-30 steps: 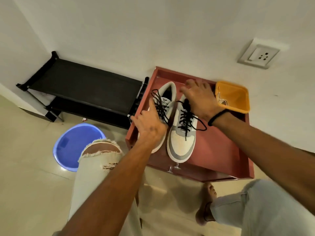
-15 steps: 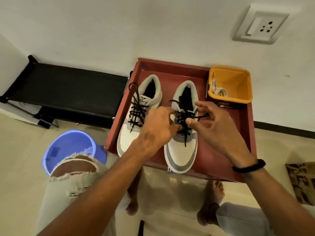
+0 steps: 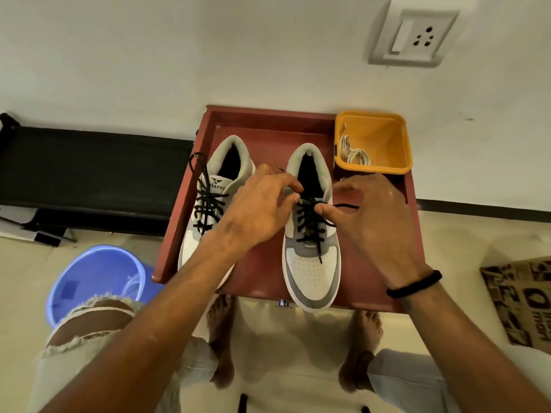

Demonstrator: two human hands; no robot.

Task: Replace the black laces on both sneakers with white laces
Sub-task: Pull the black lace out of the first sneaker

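Head view looks down on a red tray (image 3: 262,272) set against the wall, with two grey-and-white sneakers side by side on it, heels toward the wall. The right sneaker (image 3: 311,263) has its black lace (image 3: 310,222) partly loosened at the top; the left hand (image 3: 256,210) pinches one end of that lace between thumb and forefinger near the tongue, and the right hand (image 3: 372,216) pinches the other end, drawn sideways and taut. The left sneaker (image 3: 208,204), partly hidden by the left forearm, carries its own black lace (image 3: 205,201), one loop hanging over the tray rim. White laces (image 3: 353,152) lie coiled in an orange bin (image 3: 384,138) at the tray's far right corner. A blue bucket (image 3: 95,275) stands on the floor to the left.
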